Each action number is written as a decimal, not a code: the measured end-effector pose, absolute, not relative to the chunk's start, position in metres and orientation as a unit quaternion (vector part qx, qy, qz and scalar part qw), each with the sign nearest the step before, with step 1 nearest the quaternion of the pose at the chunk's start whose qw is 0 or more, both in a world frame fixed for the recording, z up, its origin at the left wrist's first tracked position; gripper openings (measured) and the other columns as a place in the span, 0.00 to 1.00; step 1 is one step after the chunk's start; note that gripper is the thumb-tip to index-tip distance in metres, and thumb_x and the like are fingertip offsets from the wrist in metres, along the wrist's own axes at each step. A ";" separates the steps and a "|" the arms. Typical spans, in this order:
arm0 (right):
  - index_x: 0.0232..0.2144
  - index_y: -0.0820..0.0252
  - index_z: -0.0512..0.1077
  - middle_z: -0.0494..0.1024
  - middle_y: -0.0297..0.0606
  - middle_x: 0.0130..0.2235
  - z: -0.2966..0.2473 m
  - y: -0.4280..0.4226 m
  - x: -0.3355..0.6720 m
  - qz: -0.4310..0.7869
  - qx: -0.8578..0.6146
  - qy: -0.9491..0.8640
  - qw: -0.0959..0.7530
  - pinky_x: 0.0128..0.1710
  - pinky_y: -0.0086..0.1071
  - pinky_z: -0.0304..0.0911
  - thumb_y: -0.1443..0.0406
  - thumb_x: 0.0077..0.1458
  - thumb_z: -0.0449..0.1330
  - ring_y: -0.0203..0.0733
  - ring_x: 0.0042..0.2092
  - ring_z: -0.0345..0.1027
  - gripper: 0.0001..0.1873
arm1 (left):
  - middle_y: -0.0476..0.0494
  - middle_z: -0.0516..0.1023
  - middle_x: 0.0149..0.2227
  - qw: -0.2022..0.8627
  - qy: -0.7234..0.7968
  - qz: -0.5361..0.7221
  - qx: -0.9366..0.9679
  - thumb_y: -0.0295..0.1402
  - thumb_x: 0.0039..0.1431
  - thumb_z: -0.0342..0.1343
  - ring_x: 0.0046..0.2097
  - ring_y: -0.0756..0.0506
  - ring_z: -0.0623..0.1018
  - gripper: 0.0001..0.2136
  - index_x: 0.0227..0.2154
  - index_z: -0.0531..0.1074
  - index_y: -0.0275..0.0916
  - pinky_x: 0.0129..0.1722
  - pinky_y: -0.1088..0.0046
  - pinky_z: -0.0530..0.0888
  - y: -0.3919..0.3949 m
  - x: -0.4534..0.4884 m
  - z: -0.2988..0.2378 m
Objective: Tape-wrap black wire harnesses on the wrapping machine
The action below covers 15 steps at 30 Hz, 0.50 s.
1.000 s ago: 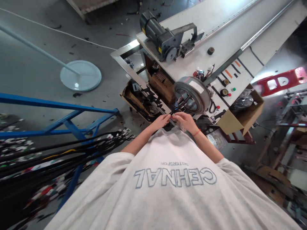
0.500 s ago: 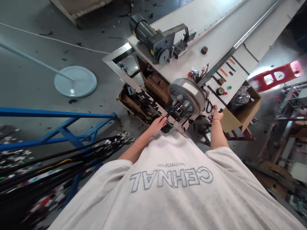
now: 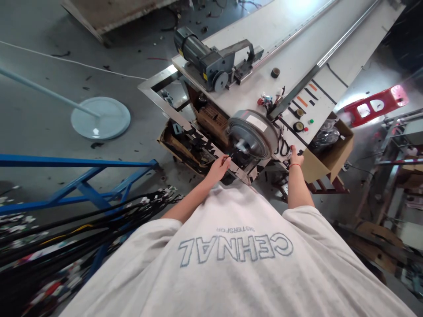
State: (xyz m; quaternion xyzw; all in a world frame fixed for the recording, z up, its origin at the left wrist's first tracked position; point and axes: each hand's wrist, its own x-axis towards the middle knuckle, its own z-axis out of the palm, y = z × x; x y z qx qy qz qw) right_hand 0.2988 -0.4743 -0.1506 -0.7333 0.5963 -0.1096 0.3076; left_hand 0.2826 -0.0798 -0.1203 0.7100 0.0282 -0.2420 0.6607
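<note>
My left hand (image 3: 218, 167) is closed in a pinch on a thin black cable at the front edge of the machine, just below the grey winding drum (image 3: 254, 133). The drum looks blurred, as if turning. My right hand (image 3: 294, 155) reaches to the white control panel (image 3: 307, 110), fingers pressed at a spot near a red button low on the panel's front edge; the fingertips are too small to read clearly. A red string circles that wrist.
A grey motor (image 3: 201, 53) sits on the long white machine table (image 3: 291, 39). A cardboard box (image 3: 330, 154) stands right of the panel. A blue metal rack (image 3: 82, 176) with black cable bundles (image 3: 76, 224) is at left; a round white base (image 3: 101, 117) lies on the floor.
My right hand left the cable by the left hand and moved right to the control panel. The left hand stayed pinching the cable. The drum now appears blurred.
</note>
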 end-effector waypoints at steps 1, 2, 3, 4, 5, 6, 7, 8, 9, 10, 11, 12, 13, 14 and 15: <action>0.45 0.69 0.72 0.78 0.53 0.49 -0.151 -0.475 0.299 -0.110 -0.733 0.596 0.310 0.56 0.39 0.67 0.44 0.49 0.64 0.53 0.53 0.73 0.34 | 0.50 0.70 0.25 0.660 0.035 -0.236 0.713 0.45 0.60 0.56 0.27 0.50 0.70 0.20 0.47 0.70 0.34 0.31 0.74 0.69 -0.083 0.284 -0.122; 0.45 0.69 0.72 0.77 0.53 0.49 -0.152 -0.475 0.299 -0.112 -0.732 0.596 0.311 0.56 0.39 0.67 0.44 0.49 0.64 0.53 0.54 0.72 0.34 | 0.49 0.72 0.27 0.658 0.041 -0.230 0.715 0.43 0.58 0.59 0.30 0.49 0.72 0.23 0.51 0.67 0.34 0.34 0.72 0.71 -0.085 0.286 -0.123; 0.45 0.68 0.72 0.77 0.52 0.50 -0.153 -0.475 0.298 -0.115 -0.731 0.596 0.313 0.56 0.39 0.67 0.44 0.49 0.64 0.52 0.54 0.72 0.34 | 0.49 0.74 0.29 0.657 0.044 -0.227 0.717 0.41 0.56 0.62 0.32 0.48 0.74 0.27 0.55 0.65 0.34 0.37 0.71 0.72 -0.087 0.287 -0.124; 0.45 0.67 0.72 0.77 0.52 0.50 -0.153 -0.475 0.298 -0.118 -0.730 0.596 0.312 0.57 0.40 0.67 0.44 0.49 0.64 0.52 0.54 0.72 0.34 | 0.48 0.75 0.30 0.655 0.043 -0.226 0.719 0.39 0.54 0.63 0.34 0.47 0.76 0.31 0.58 0.61 0.34 0.39 0.69 0.73 -0.088 0.289 -0.125; 0.45 0.67 0.72 0.77 0.51 0.50 -0.154 -0.475 0.298 -0.120 -0.730 0.597 0.311 0.57 0.40 0.67 0.43 0.48 0.64 0.52 0.54 0.72 0.34 | 0.48 0.76 0.31 0.654 0.042 -0.228 0.720 0.38 0.53 0.64 0.35 0.47 0.76 0.35 0.61 0.58 0.34 0.41 0.67 0.74 -0.090 0.290 -0.126; 0.45 0.67 0.72 0.77 0.52 0.50 -0.155 -0.475 0.298 -0.120 -0.730 0.598 0.310 0.57 0.40 0.66 0.43 0.48 0.64 0.52 0.55 0.72 0.35 | 0.48 0.76 0.32 0.652 0.040 -0.230 0.721 0.36 0.52 0.64 0.36 0.46 0.77 0.38 0.63 0.53 0.35 0.43 0.66 0.74 -0.091 0.292 -0.125; 0.45 0.67 0.72 0.77 0.52 0.51 -0.155 -0.475 0.299 -0.120 -0.731 0.597 0.309 0.57 0.40 0.66 0.43 0.48 0.64 0.52 0.55 0.72 0.35 | 0.48 0.77 0.33 0.650 0.037 -0.234 0.722 0.35 0.52 0.64 0.37 0.46 0.77 0.41 0.65 0.49 0.35 0.44 0.65 0.74 -0.093 0.294 -0.125; 0.45 0.68 0.72 0.77 0.53 0.51 -0.156 -0.475 0.299 -0.119 -0.732 0.595 0.310 0.57 0.40 0.66 0.43 0.48 0.64 0.52 0.55 0.71 0.35 | 0.48 0.77 0.34 0.646 0.033 -0.237 0.725 0.35 0.52 0.63 0.37 0.46 0.77 0.43 0.66 0.46 0.35 0.45 0.64 0.74 -0.094 0.295 -0.124; 0.45 0.68 0.72 0.77 0.53 0.51 -0.156 -0.475 0.299 -0.118 -0.733 0.594 0.310 0.57 0.40 0.66 0.43 0.49 0.64 0.53 0.55 0.71 0.35 | 0.47 0.78 0.35 0.640 0.028 -0.241 0.729 0.34 0.52 0.63 0.37 0.46 0.77 0.44 0.67 0.44 0.35 0.45 0.64 0.74 -0.095 0.296 -0.123; 0.45 0.68 0.72 0.77 0.53 0.51 -0.156 -0.475 0.299 -0.118 -0.734 0.592 0.311 0.57 0.40 0.66 0.44 0.49 0.64 0.52 0.55 0.72 0.35 | 0.47 0.78 0.36 0.631 0.023 -0.245 0.736 0.34 0.52 0.63 0.37 0.46 0.77 0.44 0.67 0.43 0.35 0.45 0.64 0.74 -0.095 0.296 -0.123; 0.45 0.68 0.72 0.77 0.53 0.50 -0.155 -0.475 0.299 -0.118 -0.735 0.591 0.311 0.56 0.39 0.67 0.44 0.49 0.64 0.52 0.55 0.72 0.34 | 0.47 0.78 0.36 0.617 0.015 -0.250 0.746 0.35 0.52 0.63 0.37 0.46 0.77 0.43 0.66 0.45 0.34 0.45 0.65 0.74 -0.094 0.296 -0.123; 0.44 0.68 0.72 0.77 0.52 0.49 -0.155 -0.475 0.299 -0.119 -0.734 0.592 0.309 0.56 0.39 0.67 0.44 0.49 0.64 0.52 0.55 0.72 0.34 | 0.47 0.78 0.35 0.597 0.003 -0.258 0.759 0.36 0.52 0.62 0.37 0.46 0.77 0.40 0.64 0.50 0.34 0.45 0.65 0.74 -0.091 0.295 -0.123; 0.44 0.68 0.72 0.78 0.52 0.48 -0.154 -0.474 0.299 -0.118 -0.734 0.592 0.310 0.55 0.39 0.67 0.44 0.49 0.64 0.52 0.54 0.72 0.34 | 0.47 0.78 0.35 0.571 -0.016 -0.272 0.774 0.37 0.52 0.62 0.37 0.45 0.77 0.35 0.61 0.57 0.35 0.44 0.66 0.73 -0.086 0.292 -0.125; 0.44 0.67 0.72 0.78 0.52 0.48 -0.153 -0.474 0.299 -0.118 -0.734 0.592 0.312 0.55 0.38 0.68 0.44 0.49 0.64 0.52 0.54 0.72 0.33 | 0.47 0.78 0.34 0.541 -0.039 -0.293 0.787 0.38 0.51 0.61 0.37 0.44 0.77 0.29 0.55 0.64 0.36 0.43 0.66 0.73 -0.080 0.289 -0.128; 0.44 0.67 0.72 0.78 0.52 0.48 -0.152 -0.473 0.299 -0.117 -0.734 0.590 0.314 0.55 0.37 0.68 0.44 0.49 0.64 0.51 0.54 0.72 0.33 | 0.47 0.78 0.32 0.508 -0.062 -0.322 0.797 0.39 0.49 0.62 0.37 0.43 0.77 0.23 0.48 0.70 0.37 0.42 0.67 0.72 -0.071 0.285 -0.132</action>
